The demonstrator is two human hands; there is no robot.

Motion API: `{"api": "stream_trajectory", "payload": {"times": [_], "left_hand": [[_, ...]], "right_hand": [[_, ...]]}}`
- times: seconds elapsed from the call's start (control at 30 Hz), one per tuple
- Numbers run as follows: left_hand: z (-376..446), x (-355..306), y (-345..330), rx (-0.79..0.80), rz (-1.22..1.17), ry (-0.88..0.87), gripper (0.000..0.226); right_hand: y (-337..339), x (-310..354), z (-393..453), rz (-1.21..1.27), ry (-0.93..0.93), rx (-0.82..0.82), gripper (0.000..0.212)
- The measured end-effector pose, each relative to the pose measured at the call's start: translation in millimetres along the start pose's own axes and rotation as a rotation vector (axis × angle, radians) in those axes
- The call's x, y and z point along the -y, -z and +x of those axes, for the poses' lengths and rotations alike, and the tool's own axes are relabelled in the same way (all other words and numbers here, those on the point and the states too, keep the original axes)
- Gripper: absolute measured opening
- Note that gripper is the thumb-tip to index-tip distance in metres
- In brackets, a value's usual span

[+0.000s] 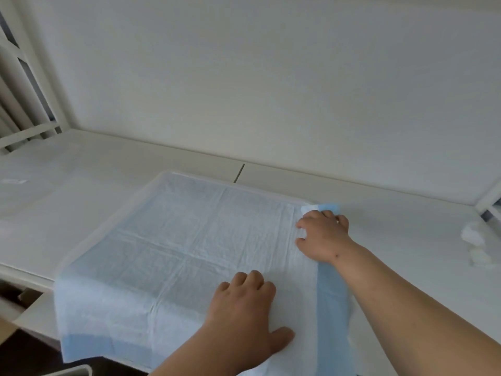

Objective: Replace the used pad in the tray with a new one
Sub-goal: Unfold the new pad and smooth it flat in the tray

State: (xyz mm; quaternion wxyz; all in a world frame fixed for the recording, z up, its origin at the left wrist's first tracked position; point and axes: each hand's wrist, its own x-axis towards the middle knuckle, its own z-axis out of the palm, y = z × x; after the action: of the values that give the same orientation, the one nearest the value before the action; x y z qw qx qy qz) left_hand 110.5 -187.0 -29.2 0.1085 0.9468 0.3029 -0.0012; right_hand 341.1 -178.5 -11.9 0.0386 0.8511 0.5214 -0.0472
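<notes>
Under both hands the new pad (173, 240) lies spread over the tray (151, 185): the left hand (244, 302) presses it flat with relaxed fingers, the right hand (322, 234) pinches its far corner, which likely needs tucking next.

the pad (173, 240) lies spread out in the tray (151, 185), which sits on the table (81, 191). the near edge of the pad hangs over the front of the table. the left hand (241, 308) rests on the near part of the pad. the right hand (322, 234) is farther back, at the pad's far right corner. far to the right on the table lie some crumpled wads (474, 240). a wall (271, 77) stands behind the table.
</notes>
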Motion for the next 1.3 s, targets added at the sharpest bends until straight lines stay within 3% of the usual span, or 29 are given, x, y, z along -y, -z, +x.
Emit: {"api": "stream_trajectory", "payload": {"times": [0.2,0.33,0.5,0.63,0.73,0.93,1.3], "left_hand": [[3.7,-11.0,0.0,-0.015,0.019,0.079,0.058],[3.1,-16.3,-6.7,-0.026,0.019,0.130,0.056],[-1.6,-26.5,-6.2,-0.095,0.019,0.144,0.048],[-14.5,-34.0,-18.9,-0.283,-0.068,0.164,0.030],[-21.0,-42.7,-26.6,-0.447,-0.124,0.268,0.028],[-33.8,-79.7,-34.4,-0.432,-0.034,0.372,0.050],[-34.4,-106.9,-40.5,-0.473,0.107,0.461,0.051]], "right_hand": [[5.9,3.1,-18.9,0.037,0.026,0.244,0.083],[2.8,0.0,-26.3,0.041,0.036,0.284,0.091],[10.6,-3.8,-10.9,-0.013,0.106,0.227,0.076],[19.2,-17.2,22.1,-0.047,0.086,0.045,0.046],[23.6,-27.9,44.0,-0.081,0.068,-0.028,0.040],[13.4,-28.8,70.4,-0.180,0.047,0.024,0.041],[18.2,-28.0,83.7,-0.193,0.019,0.029,0.039]]}}
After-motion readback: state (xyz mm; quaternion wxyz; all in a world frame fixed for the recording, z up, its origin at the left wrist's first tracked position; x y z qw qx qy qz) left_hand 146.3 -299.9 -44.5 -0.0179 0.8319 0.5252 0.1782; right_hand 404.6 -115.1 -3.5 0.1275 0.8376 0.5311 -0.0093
